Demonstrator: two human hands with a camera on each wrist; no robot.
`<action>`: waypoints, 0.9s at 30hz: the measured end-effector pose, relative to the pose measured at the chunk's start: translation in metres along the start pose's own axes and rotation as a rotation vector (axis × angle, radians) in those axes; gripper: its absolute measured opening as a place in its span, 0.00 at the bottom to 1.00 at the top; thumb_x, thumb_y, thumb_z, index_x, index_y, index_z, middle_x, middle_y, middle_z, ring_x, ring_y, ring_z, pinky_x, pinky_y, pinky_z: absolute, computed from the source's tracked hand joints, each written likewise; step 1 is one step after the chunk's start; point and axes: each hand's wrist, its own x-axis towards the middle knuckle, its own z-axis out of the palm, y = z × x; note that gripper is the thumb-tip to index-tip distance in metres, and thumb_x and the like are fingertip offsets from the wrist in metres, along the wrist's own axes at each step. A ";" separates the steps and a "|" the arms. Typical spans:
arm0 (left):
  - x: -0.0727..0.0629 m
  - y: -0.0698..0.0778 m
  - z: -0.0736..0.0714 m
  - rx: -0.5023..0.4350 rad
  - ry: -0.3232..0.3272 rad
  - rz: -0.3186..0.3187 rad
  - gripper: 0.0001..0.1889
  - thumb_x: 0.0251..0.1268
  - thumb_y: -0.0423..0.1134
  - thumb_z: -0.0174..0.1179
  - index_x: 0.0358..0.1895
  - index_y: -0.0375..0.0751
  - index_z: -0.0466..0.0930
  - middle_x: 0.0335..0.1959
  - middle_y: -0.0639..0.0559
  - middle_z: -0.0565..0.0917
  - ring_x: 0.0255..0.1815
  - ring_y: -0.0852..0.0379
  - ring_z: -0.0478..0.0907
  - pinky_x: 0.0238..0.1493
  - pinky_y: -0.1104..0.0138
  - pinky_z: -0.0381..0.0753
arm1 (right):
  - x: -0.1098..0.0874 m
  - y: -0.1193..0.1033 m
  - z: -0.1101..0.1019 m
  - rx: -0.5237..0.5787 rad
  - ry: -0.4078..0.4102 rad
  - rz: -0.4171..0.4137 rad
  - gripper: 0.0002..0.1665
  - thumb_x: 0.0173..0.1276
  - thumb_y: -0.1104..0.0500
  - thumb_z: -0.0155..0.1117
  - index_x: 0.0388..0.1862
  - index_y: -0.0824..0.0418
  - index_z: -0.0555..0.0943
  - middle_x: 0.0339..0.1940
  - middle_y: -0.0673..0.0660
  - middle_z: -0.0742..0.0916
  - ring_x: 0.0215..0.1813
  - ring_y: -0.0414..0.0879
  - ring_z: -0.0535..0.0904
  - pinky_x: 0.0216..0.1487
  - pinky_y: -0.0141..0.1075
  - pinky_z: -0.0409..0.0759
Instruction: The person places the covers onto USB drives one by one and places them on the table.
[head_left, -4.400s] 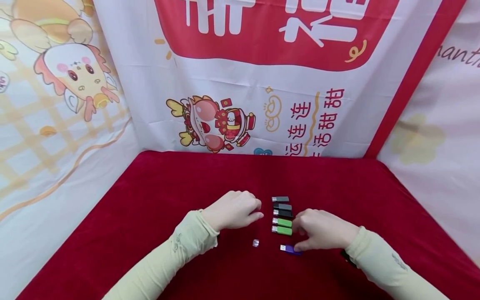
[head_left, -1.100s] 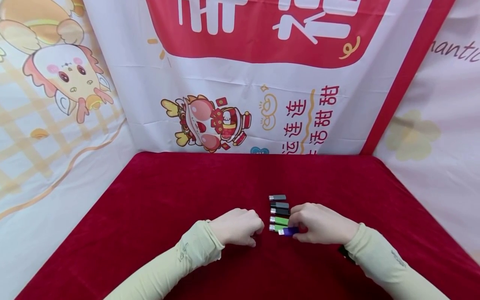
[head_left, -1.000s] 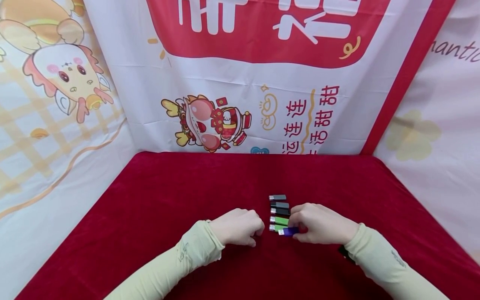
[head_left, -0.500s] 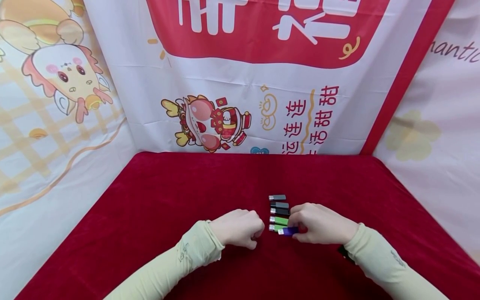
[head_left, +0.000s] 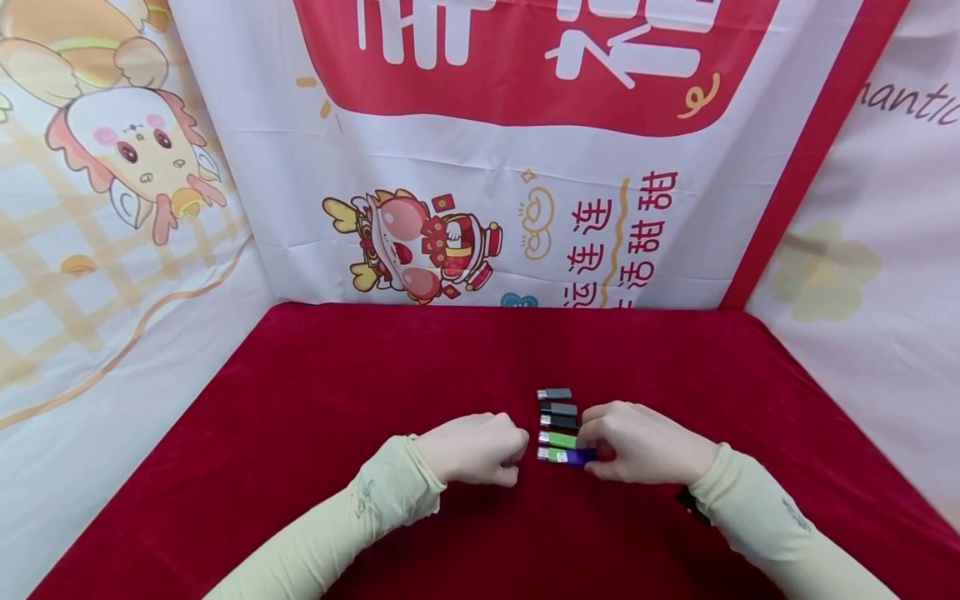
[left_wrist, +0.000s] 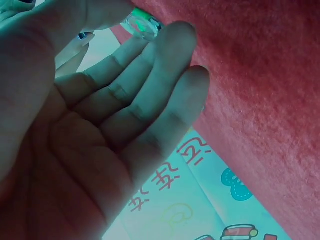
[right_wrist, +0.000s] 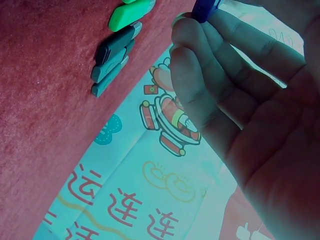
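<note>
My right hand (head_left: 641, 443) pinches a purple USB stick (head_left: 581, 457) between thumb and fingertips, its bare plug pointing left. The same purple stick (right_wrist: 204, 10) shows at the fingertips in the right wrist view. My left hand (head_left: 480, 447) is just left of the row, fingers bent in. In the left wrist view a small clear cap (left_wrist: 140, 26) sits between its thumb and fingertips, partly hidden. The purple stick overlaps the nearest green USB stick (head_left: 549, 455). Behind lie another green stick (head_left: 558, 439), a black one (head_left: 562, 422), a grey-black one (head_left: 561, 409) and a grey one (head_left: 557, 394).
A red cloth (head_left: 360, 358) covers the table. A dark object (head_left: 691, 505) lies partly hidden by the right sleeve. Printed curtains (head_left: 465, 150) stand at the back and both sides.
Seconds ago the clear cap lay on the cloth; the left hand has since taken it. The right hand has lifted the purple stick up to the row. Lately both hands have shifted only slightly.
</note>
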 end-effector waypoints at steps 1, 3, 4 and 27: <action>0.000 -0.001 -0.001 -0.009 0.005 -0.001 0.16 0.57 0.35 0.63 0.16 0.51 0.69 0.12 0.64 0.67 0.14 0.68 0.62 0.19 0.75 0.64 | 0.000 0.000 0.000 -0.001 0.002 0.004 0.07 0.57 0.57 0.76 0.35 0.54 0.87 0.31 0.41 0.80 0.28 0.37 0.76 0.30 0.27 0.76; 0.000 -0.003 -0.003 -0.022 0.018 -0.003 0.14 0.57 0.35 0.64 0.19 0.50 0.71 0.14 0.64 0.68 0.15 0.68 0.64 0.20 0.75 0.65 | -0.001 0.000 -0.001 0.001 0.005 0.012 0.08 0.57 0.57 0.77 0.35 0.54 0.87 0.32 0.41 0.80 0.29 0.38 0.76 0.31 0.28 0.77; 0.000 -0.004 -0.004 -0.023 0.027 -0.005 0.13 0.58 0.35 0.64 0.20 0.50 0.71 0.15 0.64 0.69 0.16 0.68 0.65 0.20 0.75 0.66 | -0.001 0.000 -0.001 0.001 0.008 0.016 0.08 0.57 0.57 0.77 0.36 0.54 0.87 0.32 0.41 0.80 0.29 0.38 0.77 0.31 0.28 0.77; -0.002 -0.008 -0.022 0.068 0.418 0.044 0.07 0.65 0.36 0.65 0.44 0.41 0.83 0.38 0.53 0.80 0.38 0.59 0.78 0.41 0.70 0.79 | -0.003 0.005 -0.003 -0.027 0.126 0.026 0.11 0.55 0.57 0.78 0.37 0.54 0.87 0.32 0.42 0.80 0.29 0.35 0.74 0.30 0.28 0.77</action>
